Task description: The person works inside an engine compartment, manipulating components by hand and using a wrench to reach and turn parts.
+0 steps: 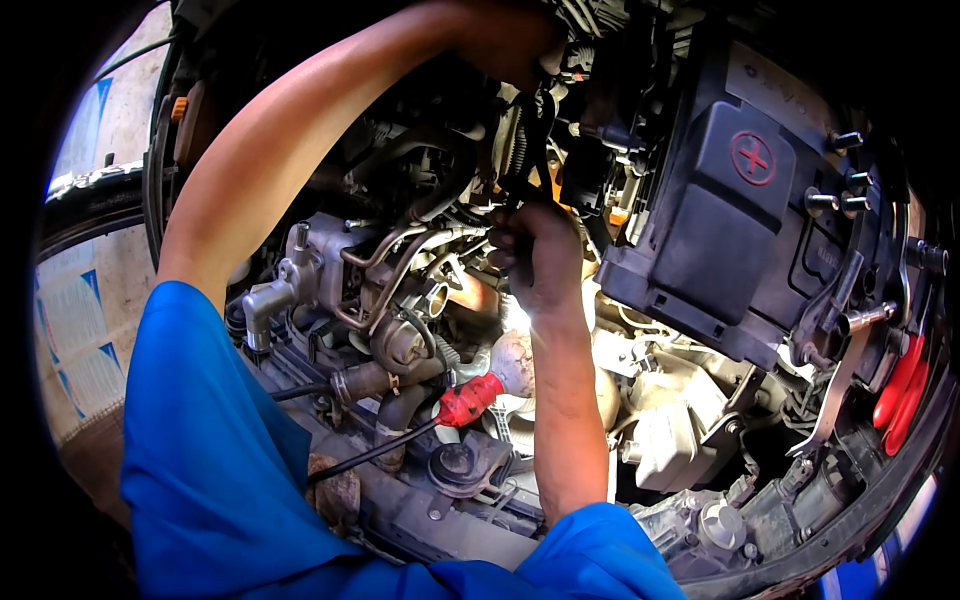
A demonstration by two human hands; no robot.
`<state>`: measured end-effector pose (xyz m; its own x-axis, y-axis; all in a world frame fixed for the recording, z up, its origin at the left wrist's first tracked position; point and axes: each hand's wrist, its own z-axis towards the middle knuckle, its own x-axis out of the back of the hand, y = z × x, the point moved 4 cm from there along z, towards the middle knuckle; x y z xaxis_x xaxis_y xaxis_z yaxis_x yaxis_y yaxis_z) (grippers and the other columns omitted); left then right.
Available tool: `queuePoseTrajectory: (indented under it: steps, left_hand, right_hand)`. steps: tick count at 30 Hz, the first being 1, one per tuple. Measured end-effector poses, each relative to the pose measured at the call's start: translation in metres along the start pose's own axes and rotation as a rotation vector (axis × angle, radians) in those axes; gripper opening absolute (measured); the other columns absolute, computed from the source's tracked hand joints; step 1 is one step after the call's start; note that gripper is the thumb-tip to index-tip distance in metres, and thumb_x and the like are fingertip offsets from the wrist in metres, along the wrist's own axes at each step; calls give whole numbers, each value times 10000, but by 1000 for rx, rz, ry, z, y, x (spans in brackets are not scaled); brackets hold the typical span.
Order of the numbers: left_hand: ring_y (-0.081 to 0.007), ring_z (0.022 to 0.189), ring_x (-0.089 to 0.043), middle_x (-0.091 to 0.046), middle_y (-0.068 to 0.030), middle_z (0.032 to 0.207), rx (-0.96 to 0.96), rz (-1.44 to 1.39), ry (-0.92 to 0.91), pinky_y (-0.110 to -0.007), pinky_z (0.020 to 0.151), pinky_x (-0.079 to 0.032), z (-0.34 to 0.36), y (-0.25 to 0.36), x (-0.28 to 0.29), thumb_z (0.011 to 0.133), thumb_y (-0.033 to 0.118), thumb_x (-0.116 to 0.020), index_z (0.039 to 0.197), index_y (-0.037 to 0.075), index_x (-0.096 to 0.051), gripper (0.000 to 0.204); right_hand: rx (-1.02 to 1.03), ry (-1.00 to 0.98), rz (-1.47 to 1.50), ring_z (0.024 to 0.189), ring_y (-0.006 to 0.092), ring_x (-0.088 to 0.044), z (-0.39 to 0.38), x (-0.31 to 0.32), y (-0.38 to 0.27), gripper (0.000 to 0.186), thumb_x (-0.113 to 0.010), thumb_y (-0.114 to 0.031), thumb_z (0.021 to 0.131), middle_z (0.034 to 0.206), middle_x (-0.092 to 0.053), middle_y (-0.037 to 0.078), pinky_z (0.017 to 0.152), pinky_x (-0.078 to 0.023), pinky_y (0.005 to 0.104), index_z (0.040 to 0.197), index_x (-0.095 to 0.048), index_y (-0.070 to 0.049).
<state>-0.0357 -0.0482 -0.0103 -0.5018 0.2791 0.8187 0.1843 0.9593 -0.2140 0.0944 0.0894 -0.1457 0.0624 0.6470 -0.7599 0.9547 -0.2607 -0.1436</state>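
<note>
Both of my hands are reaching deep into a vehicle's engine bay. My left hand (515, 45) is at the far top, in dark shadow beside ribbed conduit and wiring. Its fingers are mostly hidden, so its grip cannot be made out. Nearer and lower, my right hand (545, 255) has its fingers curled closed at the lower end of a black strand of wiring (541, 140) that runs up toward the left hand. What lies inside those fingers is in shadow. Just left of the right forearm is a work lamp with a red socket (470, 400), its light glaring under my wrist.
A black battery cover (720, 210) fills the right side. Several metal sockets (822, 202), a ratchet (868, 318) and red-handled pliers (905, 385) lie at its right edge. Left of my right arm are metal pipes (380, 260) and a metal housing (330, 250). The lamp's black cord (370, 455) runs lower left.
</note>
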Motion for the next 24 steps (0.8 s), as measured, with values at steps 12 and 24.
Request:
queuePoseTrajectory:
  steps: [12, 24]
  left_hand:
    - [-359, 877, -648, -678, -194, 923, -218, -46, 3, -454, 795, -499, 13, -8, -30, 732, 275, -639, 966, 59, -702, 326]
    - [-360, 971, -634, -666, -221, 993, -110, -22, 62, -439, 873, -491, 10, -6, -19, 762, 319, -654, 1024, 27, -681, 394]
  right_hand:
    - [-177, -248, 389, 665, 171, -413, 0, 1, 12, 108, -499, -72, 747, 851, -474, 119, 549, -350, 290, 837, -468, -21]
    - [-8, -25, -32, 571, 131, -412, 4, 3, 1, 93, -463, 3, 750, 767, -510, 115, 454, -300, 239, 831, -466, -42]
